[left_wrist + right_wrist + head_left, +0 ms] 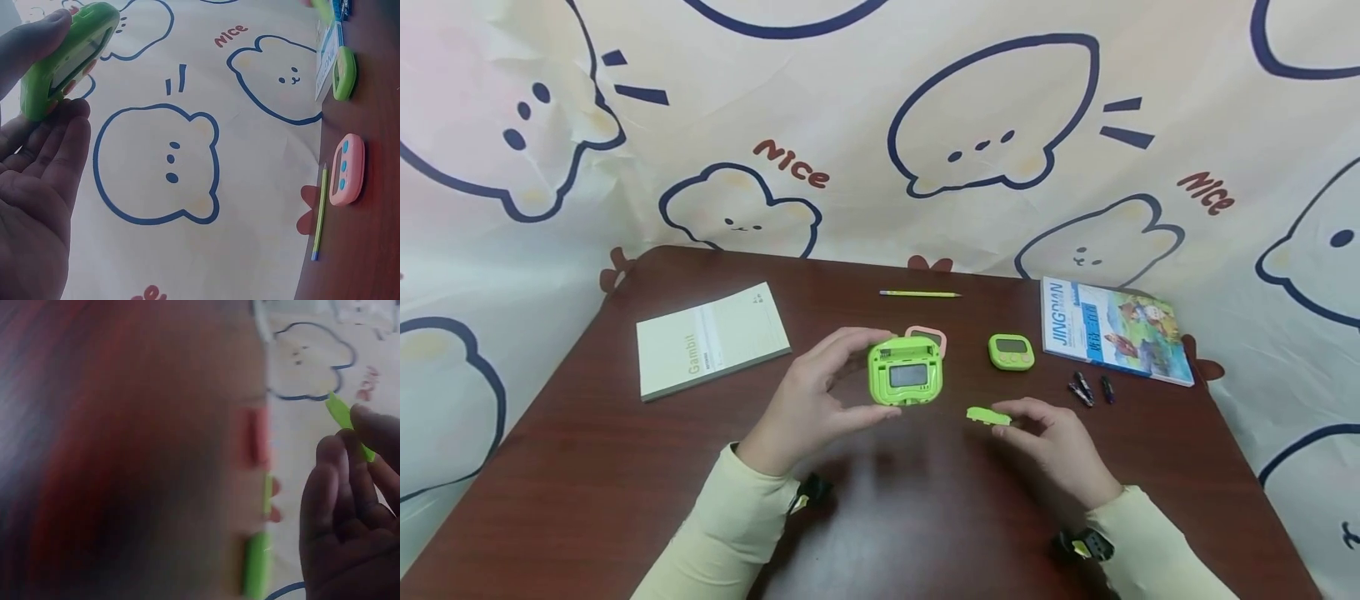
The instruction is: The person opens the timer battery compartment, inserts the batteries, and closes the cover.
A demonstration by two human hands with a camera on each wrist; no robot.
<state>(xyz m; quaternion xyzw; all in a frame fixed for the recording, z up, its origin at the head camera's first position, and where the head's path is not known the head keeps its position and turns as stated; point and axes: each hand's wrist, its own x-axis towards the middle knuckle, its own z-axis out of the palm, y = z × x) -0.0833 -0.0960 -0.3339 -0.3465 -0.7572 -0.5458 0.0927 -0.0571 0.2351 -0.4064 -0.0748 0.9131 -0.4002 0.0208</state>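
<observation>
My left hand (805, 393) grips a green handheld timer (908, 395) by its left side, thumb below and fingers above. A grey panel sits in its middle, and an open slot runs along its top. To the right and a little lower, my right hand (1063, 442) pinches a small flat green cover (987, 415) between thumb and fingertips. The cover is apart from the timer. In the left wrist view the green timer (37, 81) is seen from its edge. The right wrist view shows the cover (339, 412) held tilted.
A pink timer (942, 337) lies partly hidden behind the held one. Another green timer (1011, 353), a pencil (920, 293) and several small dark cylinders (1107, 389) lie on the brown table (587, 467). A notebook (662, 342) lies left, a colourful book (1112, 329) right.
</observation>
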